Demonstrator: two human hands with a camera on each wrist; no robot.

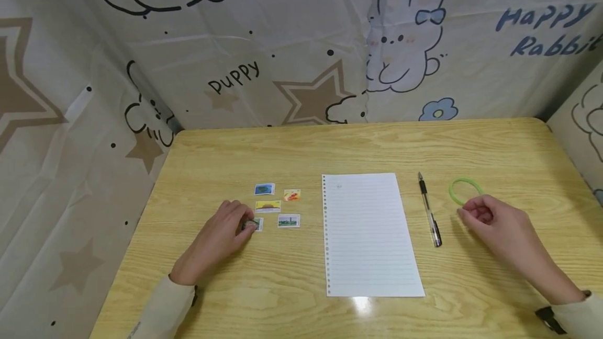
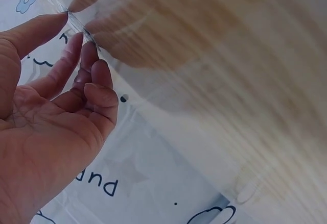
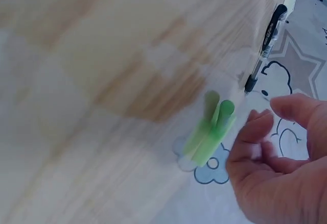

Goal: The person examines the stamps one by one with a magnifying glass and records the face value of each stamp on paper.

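Note:
In the head view, my left hand point(image 1: 225, 230) is at the lower-left green stamp point(image 1: 258, 224), fingertips and thumb touching it and covering its left part. The left wrist view shows the thumb apart from the fingertips of my left hand point(image 2: 56, 101), all down at the table surface. Beside it lie a yellow stamp point(image 1: 268, 206), a blue stamp point(image 1: 265, 189), an orange stamp point(image 1: 292, 195) and another green stamp point(image 1: 289, 221). My right hand point(image 1: 511, 229) is loosely curled beside a green ring point(image 1: 454, 193), holding nothing; the right wrist view shows a gap between hand point(image 3: 281, 168) and ring point(image 3: 214, 134).
A lined sheet point(image 1: 372, 239) with punched holes lies on the wooden table point(image 1: 264, 286), right of the stamps. A black pen point(image 1: 430, 213) lies between the sheet and the ring. A printed cloth point(image 1: 188, 56) hangs behind and at both sides.

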